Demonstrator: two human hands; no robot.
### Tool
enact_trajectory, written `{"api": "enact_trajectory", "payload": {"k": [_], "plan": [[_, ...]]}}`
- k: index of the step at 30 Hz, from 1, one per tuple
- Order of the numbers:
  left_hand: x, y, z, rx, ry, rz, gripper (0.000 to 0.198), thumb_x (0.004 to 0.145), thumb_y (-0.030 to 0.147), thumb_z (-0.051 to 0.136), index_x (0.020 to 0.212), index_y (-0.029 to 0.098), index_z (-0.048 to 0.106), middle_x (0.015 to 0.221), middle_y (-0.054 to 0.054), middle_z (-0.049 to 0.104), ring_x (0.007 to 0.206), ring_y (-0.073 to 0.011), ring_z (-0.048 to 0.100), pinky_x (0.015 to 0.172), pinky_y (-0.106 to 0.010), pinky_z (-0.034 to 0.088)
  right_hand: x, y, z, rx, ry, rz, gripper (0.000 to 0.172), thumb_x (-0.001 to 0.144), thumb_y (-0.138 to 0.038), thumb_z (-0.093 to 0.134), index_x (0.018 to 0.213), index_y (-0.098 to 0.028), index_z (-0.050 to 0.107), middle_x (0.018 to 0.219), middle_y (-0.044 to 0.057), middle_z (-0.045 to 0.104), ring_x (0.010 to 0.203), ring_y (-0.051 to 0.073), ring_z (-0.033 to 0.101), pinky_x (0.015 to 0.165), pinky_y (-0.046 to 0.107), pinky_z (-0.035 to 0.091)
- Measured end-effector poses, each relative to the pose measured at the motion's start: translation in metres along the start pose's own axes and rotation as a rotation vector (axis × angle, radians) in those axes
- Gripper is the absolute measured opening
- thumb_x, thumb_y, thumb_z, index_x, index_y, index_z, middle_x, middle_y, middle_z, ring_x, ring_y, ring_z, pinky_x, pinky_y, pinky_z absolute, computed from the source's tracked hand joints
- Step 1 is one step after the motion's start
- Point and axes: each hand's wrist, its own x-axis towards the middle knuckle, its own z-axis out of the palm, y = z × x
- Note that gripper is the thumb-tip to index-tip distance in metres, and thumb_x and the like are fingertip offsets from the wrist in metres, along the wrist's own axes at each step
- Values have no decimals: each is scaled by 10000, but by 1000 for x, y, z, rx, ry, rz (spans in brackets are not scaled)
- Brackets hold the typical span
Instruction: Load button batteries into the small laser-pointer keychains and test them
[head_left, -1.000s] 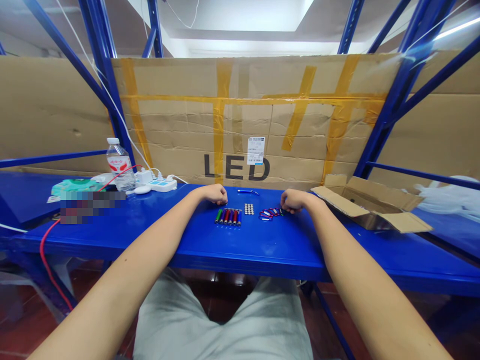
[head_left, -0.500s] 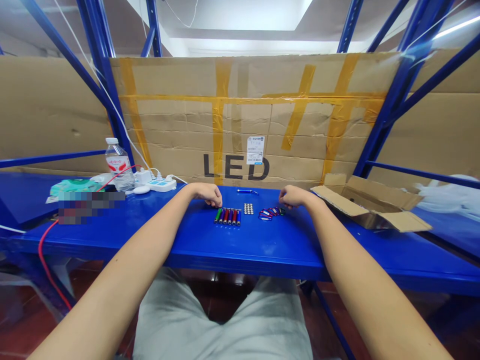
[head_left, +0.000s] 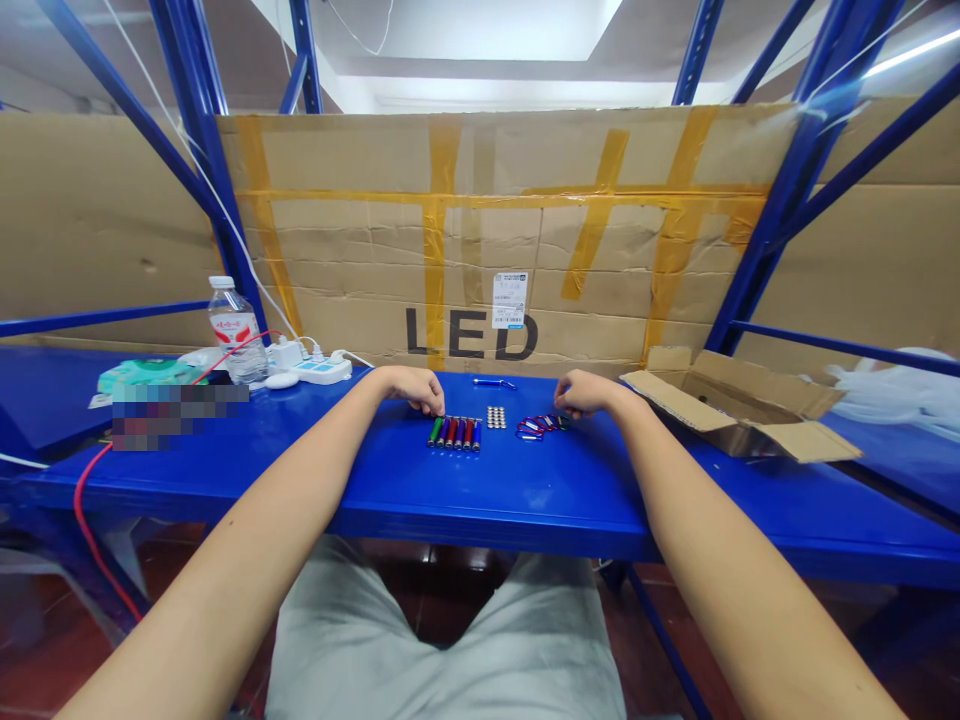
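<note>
On the blue shelf top (head_left: 480,490) lies a row of small coloured cylinders (head_left: 455,433), green, purple, red and blue. Just behind their left end rests my left hand (head_left: 415,387), its fingers curled down onto the surface. To the right of the row sits a small block of silver button cells (head_left: 497,417). A tangle of red and blue clips (head_left: 538,424) lies beyond that, with my right hand (head_left: 587,393) curled at its far right edge. What the fingers of either hand pinch, if anything, is hidden.
A single blue pen-like stick (head_left: 494,382) lies behind the button cells. An open cardboard box (head_left: 739,405) stands at the right. At the left are a water bottle (head_left: 235,329), a white power strip (head_left: 319,370) and a red cable (head_left: 88,500). Taped cardboard (head_left: 480,230) walls the back.
Both hands drew slightly back and up from the coloured cylinders and the clips, then settled. The items on the shelf have not shifted.
</note>
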Motion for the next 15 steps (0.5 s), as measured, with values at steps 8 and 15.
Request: {"api": "enact_trajectory", "payload": {"k": [8,15], "plan": [[21,5,-3,181,276,80,207,714,281,595,844,142,675,843,-60,694,752,-150,600,690,-256,450,6,-10,0,-74,131,-47,175,710,-113,557,832,-120,682,634,63,657,552,152,589,542,242,429],[95,48,0,603,416,191,503,817,295,557,1292,134,520,1360,-146,545,1191,-241,537,958,-289,418,21,-35,20,-109,322,-267,192,744,-118,560,866,-158,703,925,85,724,848,195,637,698,235,437]]}}
